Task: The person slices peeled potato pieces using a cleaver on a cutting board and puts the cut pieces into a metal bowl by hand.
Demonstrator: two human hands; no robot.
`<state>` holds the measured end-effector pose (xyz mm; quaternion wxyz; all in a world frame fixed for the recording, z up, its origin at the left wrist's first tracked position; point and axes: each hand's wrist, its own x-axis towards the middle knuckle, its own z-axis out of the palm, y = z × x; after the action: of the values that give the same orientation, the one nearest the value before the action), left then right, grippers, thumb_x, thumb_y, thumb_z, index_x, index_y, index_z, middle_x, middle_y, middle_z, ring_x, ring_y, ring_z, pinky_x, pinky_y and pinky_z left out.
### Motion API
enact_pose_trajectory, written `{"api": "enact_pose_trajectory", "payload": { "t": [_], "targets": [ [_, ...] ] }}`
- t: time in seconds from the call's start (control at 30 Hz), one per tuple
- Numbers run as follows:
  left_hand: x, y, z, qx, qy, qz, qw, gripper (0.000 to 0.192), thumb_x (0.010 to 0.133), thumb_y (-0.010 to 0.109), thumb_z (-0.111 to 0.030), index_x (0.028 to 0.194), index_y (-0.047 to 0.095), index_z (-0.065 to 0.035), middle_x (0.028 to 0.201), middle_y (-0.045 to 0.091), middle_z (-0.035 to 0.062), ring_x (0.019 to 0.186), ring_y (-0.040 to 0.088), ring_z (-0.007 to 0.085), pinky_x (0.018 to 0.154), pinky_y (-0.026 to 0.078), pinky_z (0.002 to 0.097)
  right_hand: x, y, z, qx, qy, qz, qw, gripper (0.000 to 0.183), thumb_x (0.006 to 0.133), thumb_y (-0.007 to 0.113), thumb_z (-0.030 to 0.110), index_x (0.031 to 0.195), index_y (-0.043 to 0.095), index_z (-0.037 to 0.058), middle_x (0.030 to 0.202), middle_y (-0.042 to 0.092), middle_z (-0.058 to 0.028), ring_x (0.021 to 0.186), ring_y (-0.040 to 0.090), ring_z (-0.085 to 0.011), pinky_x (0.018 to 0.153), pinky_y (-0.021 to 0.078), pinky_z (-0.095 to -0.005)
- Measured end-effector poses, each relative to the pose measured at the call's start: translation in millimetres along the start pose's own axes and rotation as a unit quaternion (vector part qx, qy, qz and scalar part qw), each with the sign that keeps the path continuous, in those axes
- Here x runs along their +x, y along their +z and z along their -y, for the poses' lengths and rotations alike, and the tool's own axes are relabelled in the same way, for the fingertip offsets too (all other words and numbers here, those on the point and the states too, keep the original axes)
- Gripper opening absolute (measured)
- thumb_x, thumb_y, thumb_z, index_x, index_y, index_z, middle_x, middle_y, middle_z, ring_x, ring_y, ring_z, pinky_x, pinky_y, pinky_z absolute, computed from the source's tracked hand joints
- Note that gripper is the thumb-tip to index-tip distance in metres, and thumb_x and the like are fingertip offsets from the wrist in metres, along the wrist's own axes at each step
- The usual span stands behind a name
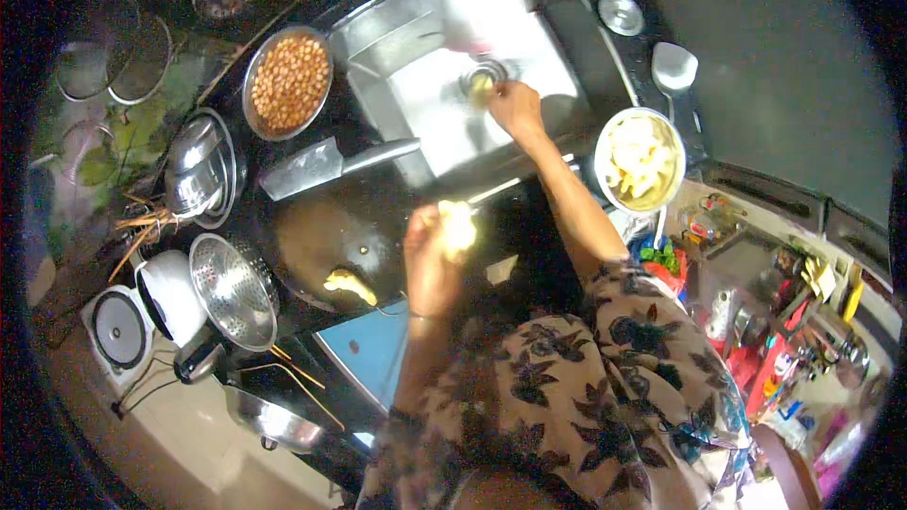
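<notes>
My left hand [431,255] is closed around a pale yellow piece of food [457,229] above the dark counter in front of the sink. Over the steel sink [432,113], my right hand [516,110] holds a small yellowish piece [483,86] near the drain; blur hides its kind. A metal bowl of pale yellow cut pieces [640,159] stands to the right of my right forearm. On a round brown board [319,244], left of my left hand, lies a knobbly yellow piece [351,285]. A cleaver [305,168] rests above it, its handle towards the sink.
A bowl of brown nuts or beans [292,83] stands left of the sink. Steel bowls [202,164], a perforated colander [234,290] and a white appliance [170,295] line the left side. A metal spatula [674,67] and a round lid [621,14] lie right of the sink.
</notes>
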<state>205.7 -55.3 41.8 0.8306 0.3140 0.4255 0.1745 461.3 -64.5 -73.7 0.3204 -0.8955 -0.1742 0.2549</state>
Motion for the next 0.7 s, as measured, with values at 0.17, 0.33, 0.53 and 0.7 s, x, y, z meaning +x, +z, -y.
{"api": "enact_pose_trajectory", "payload": {
  "t": [0.17,0.33,0.53,0.7],
  "targets": [
    [6.0,92.3,-21.4,0.095,0.021,0.096,0.991,0.015,0.093,0.067,-0.017,0.104,0.059,-0.0097,0.096,0.069,0.0037,0.075,0.063,0.0094,0.055,0.043,0.02,-110.0,-118.2,-35.2,0.168,-0.002,-0.084,0.982,0.018,0.087,0.063,0.021,0.087,0.072,0.0058,0.067,0.063,-0.0011,0.061,0.056,-0.0102,0.056,0.0436,-0.0277],
    [42.9,151.9,40.2,0.196,0.006,0.219,0.956,0.044,0.096,0.064,-0.03,0.131,0.048,-0.0092,0.12,0.062,0.0094,0.102,0.065,0.0203,0.065,0.059,0.034,-148.8,-199.7,-108.7,0.185,0.08,-0.11,0.973,0.03,0.084,0.071,0.026,0.102,0.072,0.0027,0.081,0.072,-0.0099,0.075,0.066,-0.0157,0.073,0.0517,-0.0322],
    [14.8,172.2,44.3,0.215,-0.107,0.203,0.949,0.064,0.095,0.06,-0.046,0.144,0.039,-0.0104,0.136,0.051,0.0123,0.119,0.055,0.0281,0.071,0.059,0.044,-169.3,-209.8,-119.4,0.104,0.033,-0.196,0.974,0.023,0.088,0.068,0.024,0.107,0.072,0.011,0.078,0.07,-0.0122,0.074,0.068,-0.0222,0.072,0.0521,-0.0341],
    [3.6,70.8,32.8,0.21,-0.088,0.166,0.959,0.043,0.095,0.063,-0.043,0.126,0.059,-0.0137,0.123,0.06,0.0059,0.106,0.061,0.019,0.067,0.055,0.0332,-160.8,-182.2,-69.2,0.01,-0.063,-0.138,0.988,0.022,0.094,0.067,0.021,0.111,0.069,0.008,0.079,0.068,-0.004,0.072,0.06,-0.0077,0.063,0.049,-0.0271]
  ]
}}
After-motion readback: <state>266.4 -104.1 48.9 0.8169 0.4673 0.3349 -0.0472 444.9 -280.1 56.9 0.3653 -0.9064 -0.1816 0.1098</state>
